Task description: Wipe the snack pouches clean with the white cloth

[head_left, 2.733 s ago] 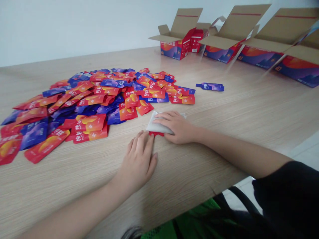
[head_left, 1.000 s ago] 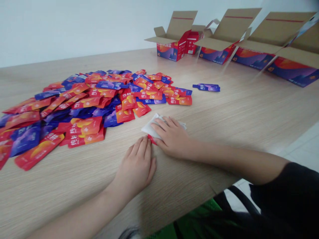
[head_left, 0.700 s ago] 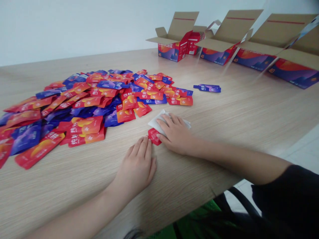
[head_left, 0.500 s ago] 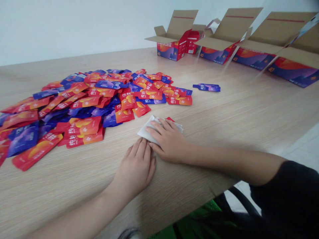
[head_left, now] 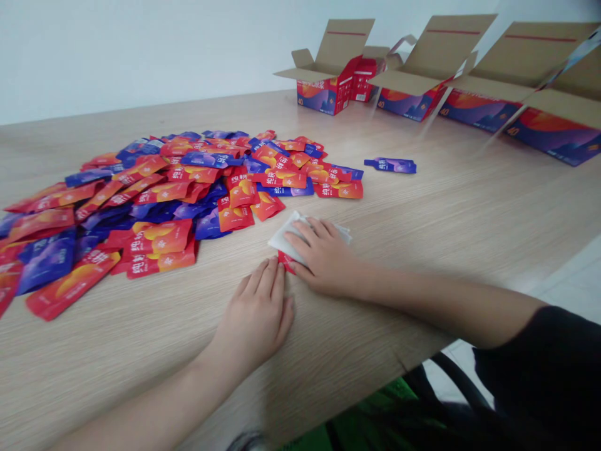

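Observation:
Under my right hand (head_left: 323,257) is a folded white cloth (head_left: 282,235), pressed flat onto a red sachet (head_left: 286,261) on the table. The fingers lie over the cloth, slightly apart, and most of the sachet is hidden below. My left hand (head_left: 258,307) rests palm down, its fingers close together and their tips at the sachet's near left end. Beyond and to the left spreads a large pile of red and blue sachets (head_left: 164,188). One blue sachet (head_left: 390,165) lies alone to the right of the pile.
Several open cardboard boxes with raised flaps stand in a row at the back right, among them a red and blue box (head_left: 319,95) and a box (head_left: 554,134) at the right edge. The wooden table (head_left: 422,250) has its near edge at lower right.
My right hand and the white cloth have slid slightly right and away from me, uncovering the sachet's red end beside my left fingertips. My left hand stays nearly in place.

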Available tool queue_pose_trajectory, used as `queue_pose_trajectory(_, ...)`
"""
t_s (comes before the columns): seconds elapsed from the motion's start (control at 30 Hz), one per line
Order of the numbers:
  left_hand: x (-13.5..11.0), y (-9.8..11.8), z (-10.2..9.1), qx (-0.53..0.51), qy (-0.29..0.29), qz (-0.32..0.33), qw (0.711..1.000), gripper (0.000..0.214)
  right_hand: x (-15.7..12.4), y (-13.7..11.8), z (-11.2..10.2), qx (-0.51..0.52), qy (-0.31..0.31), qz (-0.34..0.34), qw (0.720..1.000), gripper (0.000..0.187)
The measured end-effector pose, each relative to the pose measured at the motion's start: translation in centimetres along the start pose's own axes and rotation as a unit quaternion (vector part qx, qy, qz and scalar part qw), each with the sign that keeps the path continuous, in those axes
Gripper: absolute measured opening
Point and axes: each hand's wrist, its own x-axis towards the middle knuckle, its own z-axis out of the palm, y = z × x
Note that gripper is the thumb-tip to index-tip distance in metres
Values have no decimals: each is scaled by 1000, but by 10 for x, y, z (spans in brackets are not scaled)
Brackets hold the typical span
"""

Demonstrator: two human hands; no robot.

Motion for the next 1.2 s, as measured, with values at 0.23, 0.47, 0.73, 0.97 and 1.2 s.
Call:
queue_pose_trajectory(0.23,-1,-1,0,-5,0,2,1000,47,-3,1,-3,11,1,11,1000,56)
queue_pose_trajectory(0.47,-2,0,0,4,9,2,1000,48,0,9,-4,-8,-13,65,998,57)
queue_pose_trajectory(0.73,0,0,0,-5,11,5,1000,40,-6,-13,-3,25,-2,-33,999,55)
queue_pose_trajectory(0.97,-2,0,1,19,18,8,1000,46,-3,7,-19,-15,-48,89,995,52)
queue_pose_trajectory(1.2,0,0,0,-2,28,14,1000,39,-4,-16,-7,-14,-19,-15,1000,53)
